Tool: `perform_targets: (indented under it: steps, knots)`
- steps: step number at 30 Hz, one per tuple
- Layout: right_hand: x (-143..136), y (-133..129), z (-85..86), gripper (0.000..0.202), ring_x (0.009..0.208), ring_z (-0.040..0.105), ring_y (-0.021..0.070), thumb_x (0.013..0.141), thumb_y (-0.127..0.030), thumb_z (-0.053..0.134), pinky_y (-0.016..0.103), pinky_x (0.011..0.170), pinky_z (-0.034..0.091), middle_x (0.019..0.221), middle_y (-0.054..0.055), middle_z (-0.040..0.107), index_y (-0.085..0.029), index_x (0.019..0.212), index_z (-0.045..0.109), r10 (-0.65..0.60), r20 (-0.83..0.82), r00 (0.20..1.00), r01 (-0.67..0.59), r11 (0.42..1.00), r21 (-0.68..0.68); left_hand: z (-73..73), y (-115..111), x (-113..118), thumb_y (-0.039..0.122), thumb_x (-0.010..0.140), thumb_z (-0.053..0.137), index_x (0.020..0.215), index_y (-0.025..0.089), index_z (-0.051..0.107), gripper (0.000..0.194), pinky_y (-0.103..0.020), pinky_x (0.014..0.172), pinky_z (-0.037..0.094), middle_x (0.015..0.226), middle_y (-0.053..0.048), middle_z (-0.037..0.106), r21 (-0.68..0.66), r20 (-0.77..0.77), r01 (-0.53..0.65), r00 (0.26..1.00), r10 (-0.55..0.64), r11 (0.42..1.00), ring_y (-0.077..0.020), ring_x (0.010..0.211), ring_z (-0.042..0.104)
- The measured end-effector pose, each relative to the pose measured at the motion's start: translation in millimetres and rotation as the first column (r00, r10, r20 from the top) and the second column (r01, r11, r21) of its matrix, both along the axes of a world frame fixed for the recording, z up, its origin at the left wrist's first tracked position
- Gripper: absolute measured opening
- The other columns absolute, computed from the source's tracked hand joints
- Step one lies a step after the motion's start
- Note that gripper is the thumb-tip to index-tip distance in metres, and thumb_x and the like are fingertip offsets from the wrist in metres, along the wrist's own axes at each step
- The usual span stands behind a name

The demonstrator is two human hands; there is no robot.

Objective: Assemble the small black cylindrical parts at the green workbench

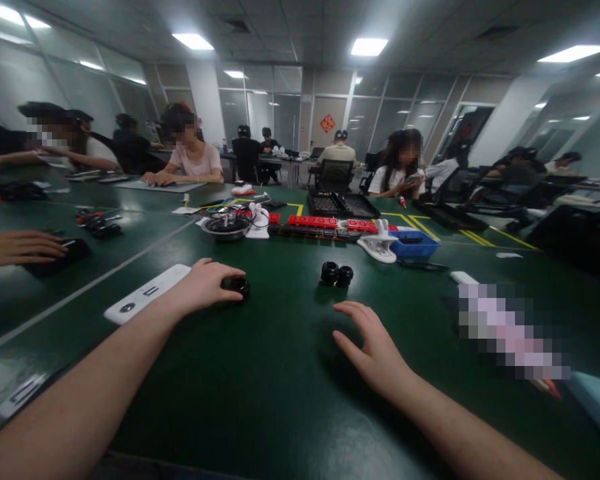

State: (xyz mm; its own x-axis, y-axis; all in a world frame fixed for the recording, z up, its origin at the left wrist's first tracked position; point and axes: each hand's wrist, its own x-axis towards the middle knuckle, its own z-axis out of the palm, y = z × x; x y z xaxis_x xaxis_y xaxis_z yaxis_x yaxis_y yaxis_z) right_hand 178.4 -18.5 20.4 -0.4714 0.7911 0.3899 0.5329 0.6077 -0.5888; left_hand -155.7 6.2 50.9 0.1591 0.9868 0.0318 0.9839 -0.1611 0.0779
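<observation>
The left hand [205, 288] grips a black ring [240, 287], its facing unclear from here. The open right hand [373, 343] is near black caps [331, 273] lined up left to right.

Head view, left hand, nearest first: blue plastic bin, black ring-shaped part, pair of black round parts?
1. Black ring-shaped part: at the left hand, between thumb and fingers.
2. Pair of black round parts: to the right.
3. Blue plastic bin: farther right and back.
</observation>
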Motion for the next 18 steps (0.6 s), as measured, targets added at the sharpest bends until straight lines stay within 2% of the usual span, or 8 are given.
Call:
perform_targets:
  steps: [4,9,14,18]
  knots:
    - [0.1,0.0,1.2,0.030,0.108,0.047,0.0274,0.079,-0.025,0.050,0.048,0.092,0.039,0.112,0.010,0.054,-0.022,0.108,0.052,0.003,-0.001,1.000,-0.003,1.000,-0.011,-4.9,0.5,2.6,0.048,0.069,0.063,0.107,0.027,0.060,0.044,-0.057,0.098,0.004,0.103,-0.008,0.063,0.071,-0.085,0.010,0.996,-0.004,0.997,-0.0294,0.104,0.050]
    - [-0.9,0.2,1.6,0.028,0.108,0.047,0.0268,0.079,-0.024,0.051,0.048,0.092,0.038,0.112,0.010,0.053,-0.022,0.107,0.052,0.013,0.007,1.000,-0.013,1.000,-0.022,-4.6,-1.5,7.8,0.049,0.068,0.063,0.103,0.028,0.062,0.040,-0.059,0.097,-0.006,0.104,-0.008,0.062,0.101,-0.150,-0.049,0.987,0.064,0.994,-0.0307,0.106,0.048]
    - [-0.3,1.3,1.3,0.027,0.107,0.047,0.0258,0.080,-0.023,0.052,0.045,0.092,0.039,0.112,0.009,0.053,-0.021,0.106,0.053,0.014,0.014,1.000,-0.014,1.000,-0.010,-4.1,-2.3,13.1,0.053,0.070,0.058,0.102,0.025,0.061,0.042,-0.059,0.097,-0.008,0.113,-0.009,0.058,0.120,-0.144,-0.088,0.984,0.105,0.989,-0.0321,0.110,0.045]
    - [0.5,0.4,4.0,0.027,0.107,0.048,0.0252,0.080,-0.022,0.052,0.045,0.092,0.039,0.111,0.009,0.054,-0.021,0.106,0.053,0.015,0.015,1.000,-0.015,1.000,-0.007,-7.1,-2.8,15.5,0.052,0.070,0.058,0.108,0.022,0.057,0.048,-0.061,0.098,-0.002,0.111,-0.011,0.058,0.137,-0.112,-0.043,0.992,0.058,0.990,-0.0323,0.107,0.047]
